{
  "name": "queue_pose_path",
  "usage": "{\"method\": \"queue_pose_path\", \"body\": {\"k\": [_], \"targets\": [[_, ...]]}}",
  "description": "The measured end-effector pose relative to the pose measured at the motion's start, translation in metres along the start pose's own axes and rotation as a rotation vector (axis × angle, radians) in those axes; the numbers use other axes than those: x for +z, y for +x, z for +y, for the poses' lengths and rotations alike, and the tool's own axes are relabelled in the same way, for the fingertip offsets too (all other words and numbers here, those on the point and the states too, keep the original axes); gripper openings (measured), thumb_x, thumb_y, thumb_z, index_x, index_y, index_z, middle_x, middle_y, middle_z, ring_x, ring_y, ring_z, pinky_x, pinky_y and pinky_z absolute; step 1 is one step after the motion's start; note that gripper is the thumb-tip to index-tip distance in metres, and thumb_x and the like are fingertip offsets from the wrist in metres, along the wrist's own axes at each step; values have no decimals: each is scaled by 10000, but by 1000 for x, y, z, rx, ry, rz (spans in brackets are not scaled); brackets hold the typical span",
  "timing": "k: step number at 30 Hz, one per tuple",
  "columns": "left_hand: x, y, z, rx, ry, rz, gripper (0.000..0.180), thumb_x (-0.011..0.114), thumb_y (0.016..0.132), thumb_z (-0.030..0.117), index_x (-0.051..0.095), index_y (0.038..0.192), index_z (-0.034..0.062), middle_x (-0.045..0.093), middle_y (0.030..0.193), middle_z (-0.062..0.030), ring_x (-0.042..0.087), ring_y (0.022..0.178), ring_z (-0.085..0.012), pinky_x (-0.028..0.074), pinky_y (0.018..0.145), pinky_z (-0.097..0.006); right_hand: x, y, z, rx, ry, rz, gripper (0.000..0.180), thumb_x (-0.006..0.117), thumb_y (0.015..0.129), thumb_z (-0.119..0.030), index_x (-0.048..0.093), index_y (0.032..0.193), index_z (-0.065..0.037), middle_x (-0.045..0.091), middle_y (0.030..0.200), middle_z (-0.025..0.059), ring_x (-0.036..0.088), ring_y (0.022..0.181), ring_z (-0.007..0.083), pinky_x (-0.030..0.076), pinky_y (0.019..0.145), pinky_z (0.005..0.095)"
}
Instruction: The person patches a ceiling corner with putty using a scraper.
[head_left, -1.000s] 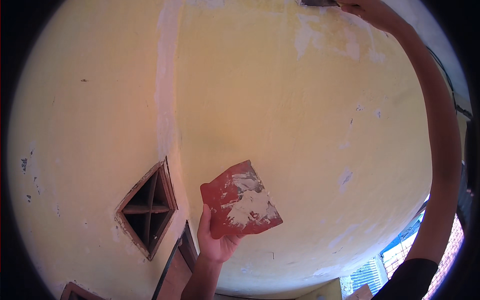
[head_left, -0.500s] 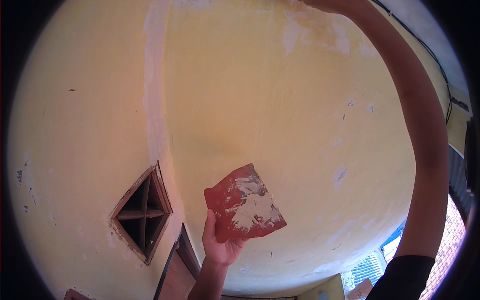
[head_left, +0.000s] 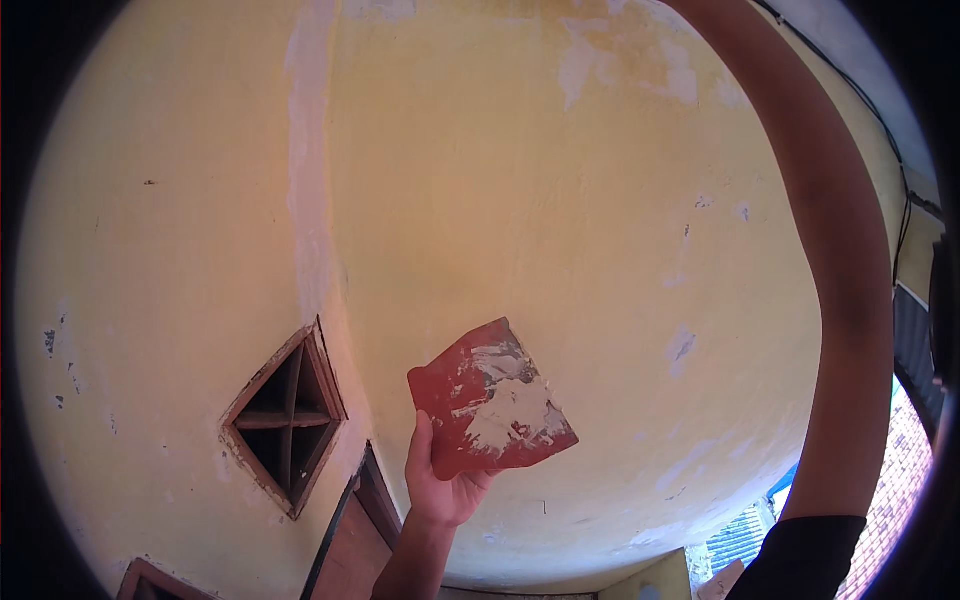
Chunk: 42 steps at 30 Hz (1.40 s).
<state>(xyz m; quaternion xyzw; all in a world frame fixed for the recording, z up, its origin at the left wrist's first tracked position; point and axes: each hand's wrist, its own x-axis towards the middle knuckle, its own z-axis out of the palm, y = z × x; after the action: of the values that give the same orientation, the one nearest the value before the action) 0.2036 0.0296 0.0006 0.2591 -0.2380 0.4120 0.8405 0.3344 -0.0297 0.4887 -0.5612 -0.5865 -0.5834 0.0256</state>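
Leftward, a diamond-shaped wooden wall vent [head_left: 287, 418] sits in the yellow plastered wall [head_left: 500, 200], and just right of it the left hand [head_left: 445, 485] grips a red flat board smeared with white filler [head_left: 490, 398], fingers closed round its lower edge. Since a moment ago the right arm [head_left: 850, 300] has stretched higher, its hand now beyond the top edge, so its fingers cannot be judged.

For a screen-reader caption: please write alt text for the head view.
A left hand holds up a red board smeared with white filler before a yellow wall. The right arm reaches overhead, its hand out of frame. A diamond-shaped vent sits lower left.
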Motion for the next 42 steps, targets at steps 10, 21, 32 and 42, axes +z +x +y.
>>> {"method": "queue_pose_path", "body": {"k": [10, 21, 32, 42], "targets": [[15, -8, 21, 62, 67, 21, 625, 272, 1116, 492, 330, 1553, 49, 503, 1515, -161, 549, 1362, -319, 487, 1114, -529, -15, -70, 47, 182, 100, -236, 361, 612, 993, -189, 694, 1342, -140, 749, 1030, 122, 642, 865, 255, 501, 771, 403], [23, -4, -17, 94, 42, 48, 628, 306, 1114, 479, 359, 1541, 22, 485, 1526, -185, 526, 1374, -360, 479, 1106, -581, 12, 7, 27, -122, 202, 138, 359, 605, 1009, -252, 689, 1341, -144, 730, 1211, 110, 677, 1070, 307, 531, 900, 462], [3, 5, -11, 63, 44, 48, 631, 286, 1113, 495, 349, 1548, 41, 503, 1515, -169, 544, 1360, -339, 481, 1107, -560, 25, -63, 44, 194, 126, -141, 388, 592, 989, -192, 676, 1366, -147, 741, 1125, 120, 671, 953, 264, 515, 812, 428], [11, 4, -31, 71, 54, -4, 631, 308, 1113, 486, 347, 1555, 37, 474, 1542, -173, 514, 1388, -350, 460, 1132, -564, 5, -99, 97, 232, 146, -64, 358, 641, 992, -114, 691, 1346, -118, 751, 1087, 97, 636, 908, 207, 496, 814, 380]]}}
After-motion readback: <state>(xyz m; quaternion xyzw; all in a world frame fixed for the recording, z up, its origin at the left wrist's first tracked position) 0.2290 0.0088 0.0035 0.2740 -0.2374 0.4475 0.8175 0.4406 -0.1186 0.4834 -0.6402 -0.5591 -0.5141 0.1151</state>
